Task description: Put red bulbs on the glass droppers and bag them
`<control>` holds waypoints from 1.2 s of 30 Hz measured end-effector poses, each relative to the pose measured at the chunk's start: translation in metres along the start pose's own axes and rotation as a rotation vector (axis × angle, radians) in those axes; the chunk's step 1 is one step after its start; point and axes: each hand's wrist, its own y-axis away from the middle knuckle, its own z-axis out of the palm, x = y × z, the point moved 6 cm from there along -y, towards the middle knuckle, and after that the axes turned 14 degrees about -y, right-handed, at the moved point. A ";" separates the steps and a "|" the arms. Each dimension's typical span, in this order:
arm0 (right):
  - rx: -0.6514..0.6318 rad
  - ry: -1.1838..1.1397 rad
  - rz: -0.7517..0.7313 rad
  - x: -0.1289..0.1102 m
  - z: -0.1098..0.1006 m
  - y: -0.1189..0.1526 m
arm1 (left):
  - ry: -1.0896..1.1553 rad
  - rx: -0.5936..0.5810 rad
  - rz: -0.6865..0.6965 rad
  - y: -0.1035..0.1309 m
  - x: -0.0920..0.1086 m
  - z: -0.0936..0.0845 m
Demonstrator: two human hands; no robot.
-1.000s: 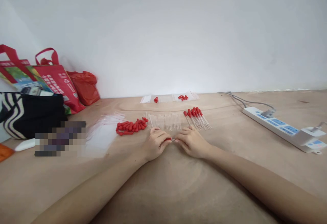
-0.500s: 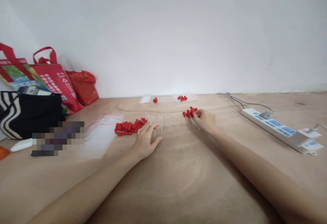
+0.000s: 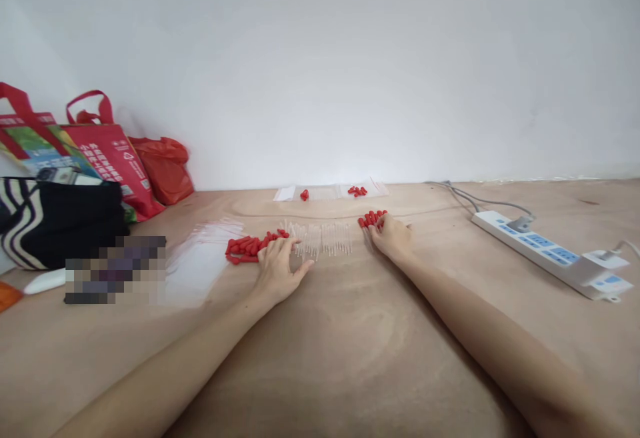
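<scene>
My left hand rests with its fingers apart at the right end of a pile of red rubber bulbs, its fingertips near the closest thin clear tubes. Several of these clear glass tubes lie side by side between my hands. On the right, my right hand has its fingers drawn together at a row of red-capped droppers. The fingers cover part of the clear stems, and what they pinch, if anything, is hidden.
Clear bags lie left of the pile. More bags with red bulbs are by the wall. A white power strip with cables lies right. Red shopping bags, a black bag and a blurred dark object are left.
My right hand has moved slightly left and toward me over the droppers, whose red caps now lie in a closer row. My left hand has shifted slightly left toward the red pile.
</scene>
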 end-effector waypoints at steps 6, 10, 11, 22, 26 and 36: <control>-0.086 0.060 -0.139 -0.030 0.008 0.013 | -0.185 0.099 -0.150 -0.016 -0.035 -0.016; -0.160 0.128 -0.114 -0.043 0.019 0.015 | -0.266 0.053 -0.209 -0.022 -0.062 -0.017; -0.175 0.140 -0.098 -0.045 0.022 0.014 | -0.275 0.051 -0.200 -0.023 -0.064 -0.016; -0.296 0.136 -0.005 -0.053 0.036 0.002 | -0.359 0.139 -0.179 -0.031 -0.052 -0.007; -0.316 0.149 -0.019 -0.056 0.037 0.003 | -0.361 0.140 -0.192 -0.033 -0.051 -0.004; -0.179 0.166 -0.170 -0.063 0.025 0.018 | -0.335 0.223 -0.207 -0.025 -0.047 -0.022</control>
